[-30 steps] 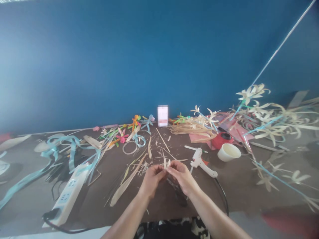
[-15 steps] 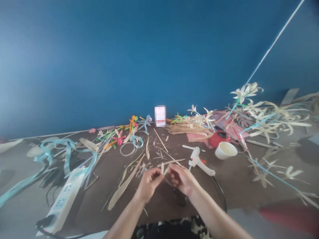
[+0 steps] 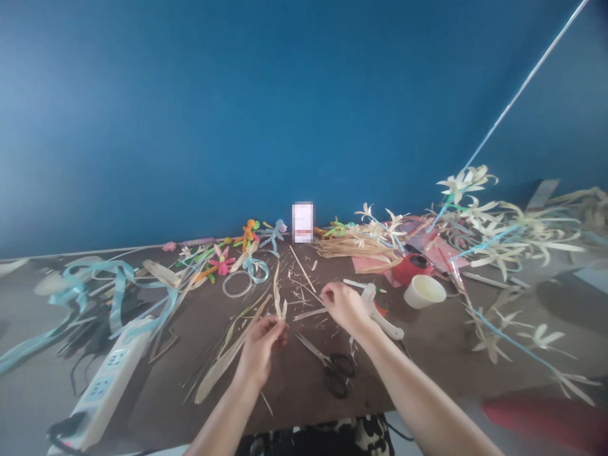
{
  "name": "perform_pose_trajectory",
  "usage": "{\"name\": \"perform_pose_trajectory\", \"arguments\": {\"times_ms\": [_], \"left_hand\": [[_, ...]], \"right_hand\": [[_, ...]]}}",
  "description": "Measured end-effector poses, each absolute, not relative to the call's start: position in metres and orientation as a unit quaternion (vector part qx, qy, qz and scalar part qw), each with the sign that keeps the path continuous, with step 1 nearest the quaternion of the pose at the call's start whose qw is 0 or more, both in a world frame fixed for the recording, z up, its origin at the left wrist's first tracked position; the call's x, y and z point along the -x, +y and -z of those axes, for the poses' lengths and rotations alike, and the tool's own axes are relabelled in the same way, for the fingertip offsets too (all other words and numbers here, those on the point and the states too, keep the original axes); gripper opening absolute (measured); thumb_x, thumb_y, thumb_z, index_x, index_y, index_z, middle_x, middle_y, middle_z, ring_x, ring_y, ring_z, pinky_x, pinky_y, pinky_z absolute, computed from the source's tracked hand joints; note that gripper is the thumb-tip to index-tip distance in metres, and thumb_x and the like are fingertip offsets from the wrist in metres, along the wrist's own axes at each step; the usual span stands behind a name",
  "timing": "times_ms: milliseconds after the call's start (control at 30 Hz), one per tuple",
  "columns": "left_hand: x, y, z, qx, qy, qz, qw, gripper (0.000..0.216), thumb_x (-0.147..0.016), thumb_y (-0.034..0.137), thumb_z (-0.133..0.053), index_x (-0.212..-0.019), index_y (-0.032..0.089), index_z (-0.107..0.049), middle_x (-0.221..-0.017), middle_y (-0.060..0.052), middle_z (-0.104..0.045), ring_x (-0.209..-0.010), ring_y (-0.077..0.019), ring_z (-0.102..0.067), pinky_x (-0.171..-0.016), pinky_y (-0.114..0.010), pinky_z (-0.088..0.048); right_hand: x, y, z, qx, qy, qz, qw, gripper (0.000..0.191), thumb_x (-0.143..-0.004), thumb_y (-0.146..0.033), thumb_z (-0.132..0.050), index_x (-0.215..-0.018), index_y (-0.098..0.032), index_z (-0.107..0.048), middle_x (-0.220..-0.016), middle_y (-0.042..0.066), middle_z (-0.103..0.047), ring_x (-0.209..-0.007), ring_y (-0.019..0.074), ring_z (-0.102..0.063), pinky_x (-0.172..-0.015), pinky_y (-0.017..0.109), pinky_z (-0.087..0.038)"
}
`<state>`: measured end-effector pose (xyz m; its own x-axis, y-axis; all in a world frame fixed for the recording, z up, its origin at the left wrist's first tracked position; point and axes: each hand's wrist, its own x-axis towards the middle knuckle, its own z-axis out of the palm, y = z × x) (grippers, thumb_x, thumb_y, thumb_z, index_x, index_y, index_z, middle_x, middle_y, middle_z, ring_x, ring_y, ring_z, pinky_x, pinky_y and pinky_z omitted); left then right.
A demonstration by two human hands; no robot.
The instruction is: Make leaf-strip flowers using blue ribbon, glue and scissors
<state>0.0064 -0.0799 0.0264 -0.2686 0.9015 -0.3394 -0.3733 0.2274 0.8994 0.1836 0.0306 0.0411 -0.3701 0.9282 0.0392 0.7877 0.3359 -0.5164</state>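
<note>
My left hand [image 3: 263,342] is closed in a pinch on some pale dried-leaf strips [image 3: 282,310], whose tips stick up above the thumb and forefinger. To the right, my right hand [image 3: 346,307] is over the table with its fingers bent together. Whatever is between them, if anything, is too small to make out. Close to its fingertips lies a thin stick [image 3: 303,268]. A pair of black-handled scissors [image 3: 335,368] rests on the table between my forearms. Partly behind my right wrist is a white glue gun [image 3: 386,322].
A white cup [image 3: 424,291] and a red roll [image 3: 412,269] stand at right, beside pale leaf flowers [image 3: 503,221]. On the left lie blue ribbon [image 3: 118,285], a power strip [image 3: 107,380] and a clear ring [image 3: 237,284]. Leaf scraps litter the middle.
My hands, together before, are now apart. The left has drawn left and toward me with the pale strips; the right has moved forward, uncovering the scissors. The view has shifted slightly.
</note>
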Motion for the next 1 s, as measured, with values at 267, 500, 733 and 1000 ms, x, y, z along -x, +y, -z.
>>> {"name": "perform_pose_trajectory", "arguments": {"times_ms": [267, 500, 733, 1000], "left_hand": [[-0.019, -0.075, -0.034, -0.261, 0.554, -0.561, 0.557, 0.017, -0.066, 0.031, -0.061, -0.072, 0.015, -0.058, -0.073, -0.002, -0.060, -0.059, -0.0089, -0.050, -0.052, -0.019, -0.040], [-0.025, -0.052, -0.026, -0.247, 0.541, -0.574, 0.563, 0.020, -0.062, 0.033, -0.064, -0.070, 0.014, -0.059, -0.074, -0.004, -0.061, -0.059, -0.0094, -0.052, -0.052, -0.020, -0.040], [-0.029, -0.034, -0.033, -0.234, 0.515, -0.602, 0.564, 0.024, -0.063, 0.036, -0.063, -0.071, 0.014, -0.059, -0.077, -0.005, -0.061, -0.058, -0.0084, -0.051, -0.052, -0.020, -0.040], [-0.037, -0.029, -0.031, -0.236, 0.513, -0.603, 0.563, 0.024, -0.059, 0.035, -0.066, -0.069, 0.015, -0.057, -0.065, -0.001, -0.057, -0.057, -0.0095, -0.051, -0.048, -0.019, -0.038]], "right_hand": [[-0.125, 0.069, -0.024, 0.561, -0.811, -0.159, 0.050, 0.025, -0.074, -0.013, -0.045, -0.098, -0.010, -0.050, -0.083, 0.015, -0.062, -0.078, 0.0241, -0.059, -0.066, 0.030, -0.040], [-0.143, 0.078, -0.053, 0.532, -0.839, -0.110, -0.004, 0.044, -0.069, -0.004, -0.045, -0.113, -0.007, -0.040, -0.090, 0.019, -0.060, -0.087, 0.0283, -0.057, -0.068, 0.035, -0.040], [-0.187, 0.086, -0.081, 0.489, -0.861, -0.137, 0.003, 0.027, -0.064, -0.001, -0.048, -0.088, -0.009, -0.058, -0.085, 0.016, -0.062, -0.085, 0.0252, -0.057, -0.072, 0.031, -0.038], [-0.203, 0.056, -0.050, 0.489, -0.827, -0.237, 0.142, 0.040, -0.073, -0.010, -0.037, -0.113, -0.015, -0.038, -0.080, 0.004, -0.060, -0.065, 0.0125, -0.058, -0.063, 0.023, -0.041]]}}
